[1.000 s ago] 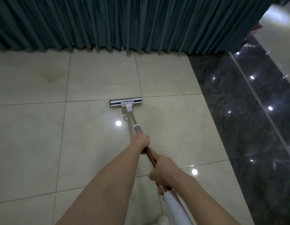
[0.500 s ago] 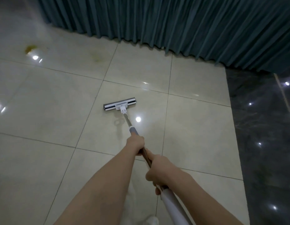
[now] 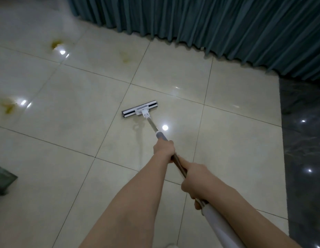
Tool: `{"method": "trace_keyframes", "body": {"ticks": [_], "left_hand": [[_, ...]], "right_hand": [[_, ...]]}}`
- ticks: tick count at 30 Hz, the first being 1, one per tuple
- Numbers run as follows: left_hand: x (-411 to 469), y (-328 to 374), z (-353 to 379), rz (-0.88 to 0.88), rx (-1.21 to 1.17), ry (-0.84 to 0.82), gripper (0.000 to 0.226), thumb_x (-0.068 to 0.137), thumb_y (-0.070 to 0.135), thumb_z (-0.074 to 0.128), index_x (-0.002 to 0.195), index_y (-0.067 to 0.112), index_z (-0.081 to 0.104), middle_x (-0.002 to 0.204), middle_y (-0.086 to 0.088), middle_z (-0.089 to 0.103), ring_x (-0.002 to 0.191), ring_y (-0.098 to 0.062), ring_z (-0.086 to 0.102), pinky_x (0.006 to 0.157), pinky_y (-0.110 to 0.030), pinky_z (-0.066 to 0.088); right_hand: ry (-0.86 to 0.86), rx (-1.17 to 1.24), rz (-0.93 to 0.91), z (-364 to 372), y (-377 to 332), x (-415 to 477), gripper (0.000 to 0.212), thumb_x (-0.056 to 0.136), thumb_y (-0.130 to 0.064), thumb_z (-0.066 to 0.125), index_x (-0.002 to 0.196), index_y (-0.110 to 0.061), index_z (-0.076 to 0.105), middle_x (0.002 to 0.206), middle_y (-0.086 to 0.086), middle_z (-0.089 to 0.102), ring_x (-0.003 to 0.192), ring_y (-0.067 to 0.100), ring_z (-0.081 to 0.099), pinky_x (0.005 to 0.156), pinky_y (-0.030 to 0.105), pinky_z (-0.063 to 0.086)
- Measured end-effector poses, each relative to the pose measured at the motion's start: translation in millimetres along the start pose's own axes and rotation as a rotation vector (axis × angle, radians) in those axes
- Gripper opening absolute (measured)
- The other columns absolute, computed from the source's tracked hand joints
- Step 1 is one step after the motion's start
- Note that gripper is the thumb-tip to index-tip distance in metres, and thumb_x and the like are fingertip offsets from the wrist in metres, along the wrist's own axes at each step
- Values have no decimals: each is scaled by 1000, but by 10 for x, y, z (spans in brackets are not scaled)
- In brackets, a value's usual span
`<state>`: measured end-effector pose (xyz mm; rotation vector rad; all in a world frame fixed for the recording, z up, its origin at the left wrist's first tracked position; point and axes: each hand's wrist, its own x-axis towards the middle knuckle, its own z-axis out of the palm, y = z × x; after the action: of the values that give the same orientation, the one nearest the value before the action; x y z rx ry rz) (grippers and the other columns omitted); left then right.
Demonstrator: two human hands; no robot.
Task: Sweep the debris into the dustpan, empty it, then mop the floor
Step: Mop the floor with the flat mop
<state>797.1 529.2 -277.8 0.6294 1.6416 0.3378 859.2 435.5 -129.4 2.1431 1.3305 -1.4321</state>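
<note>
Head view: mop (image 3: 140, 109) mid-floor, curtain (image 3: 227, 24) edge beyond

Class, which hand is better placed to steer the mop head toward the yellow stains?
Likely left. The left hand grips the mop handle lower, nearest the mop head, and nearer the yellow stains; the right hand grips higher up.

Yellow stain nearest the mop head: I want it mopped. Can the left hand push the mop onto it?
Probably yes. The left hand grips the mop handle, and only bare floor lies between the mop head and the yellow stain, though a step forward may help.
</note>
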Motion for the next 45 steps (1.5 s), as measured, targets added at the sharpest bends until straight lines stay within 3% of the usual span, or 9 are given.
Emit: {"method": "trace_keyframes", "body": {"ticks": [3, 6, 10, 17, 21, 30, 35, 41, 45], "left_hand": [[360, 413, -160, -15, 44, 0, 25, 92, 22, 47, 113, 11, 41, 108, -22, 57, 88, -40, 65, 60, -46, 58], [748, 828, -320, 0, 136, 31, 28, 92, 21, 46, 115, 5, 47, 110, -21, 57, 86, -38, 64, 48, -37, 52], [1193, 1357, -501, 14, 210, 34, 32, 92, 22, 45, 121, 8, 46, 108, -18, 55, 87, -36, 62, 46, -35, 51], [1944, 2494, -944, 24, 207, 35, 34, 93, 23, 47, 122, 6, 46, 111, -17, 55, 87, -34, 62, 48, -35, 51], [2318, 3051, -1060, 2, 214, 29, 35, 92, 22, 47, 122, 4, 46, 110, -17, 55, 88, -36, 64, 59, -41, 57], [3189, 4240, -1204, 11, 252, 97, 36, 92, 25, 49, 122, 5, 47, 107, -16, 54, 86, -36, 61, 55, -39, 55], [3583, 4867, -1159, -27, 233, 116, 36, 92, 24, 49, 123, 4, 48, 104, -15, 53, 85, -35, 62, 52, -39, 55], [3989, 5557, -1360, 7, 275, 140, 39, 93, 25, 49, 126, 4, 48, 109, -13, 52, 78, -28, 52, 38, -30, 40], [4398, 5962, -1634, 11, 240, 143, 35, 91, 25, 50, 119, 4, 53, 102, -13, 54, 73, -29, 57, 38, -30, 45]], "right_hand": [[-5, -4, -23, -249, -325, 345, 94, 83, 5, 45, 150, -48, 5, 83, 5, 54, 67, 21, 61, 73, 37, 60], [0, 16, -30, -501, -683, 686, 92, 84, 4, 45, 151, -47, 6, 88, 6, 55, 73, 22, 62, 74, 36, 58], [5, 25, -14, -839, -1151, 1136, 92, 83, 3, 43, 150, -49, 5, 89, 6, 57, 72, 21, 61, 74, 37, 58], [-21, 132, 8, -1608, -2112, 1884, 92, 83, 4, 43, 148, -51, 9, 83, 7, 56, 58, 21, 61, 60, 37, 60], [-20, 134, 7, -2011, -2518, 2241, 88, 84, 5, 44, 149, -48, 15, 80, 7, 57, 52, 19, 61, 49, 30, 56], [-42, 94, -47, -2960, -3250, 3135, 90, 83, 3, 43, 150, -48, 13, 79, 2, 52, 63, 20, 60, 62, 32, 57], [-67, 50, -41, -3527, -3545, 3600, 90, 84, 1, 44, 150, -50, 10, 76, -1, 48, 53, 12, 53, 44, 22, 43], [-79, 101, -32, -4071, -4072, 3969, 91, 79, 3, 39, 148, -53, 15, 78, 3, 55, 58, 19, 60, 64, 36, 59], [-68, 103, -45, -4275, -4548, 4323, 91, 79, 4, 37, 148, -51, 16, 79, 6, 55, 59, 22, 60, 65, 40, 59]]}}
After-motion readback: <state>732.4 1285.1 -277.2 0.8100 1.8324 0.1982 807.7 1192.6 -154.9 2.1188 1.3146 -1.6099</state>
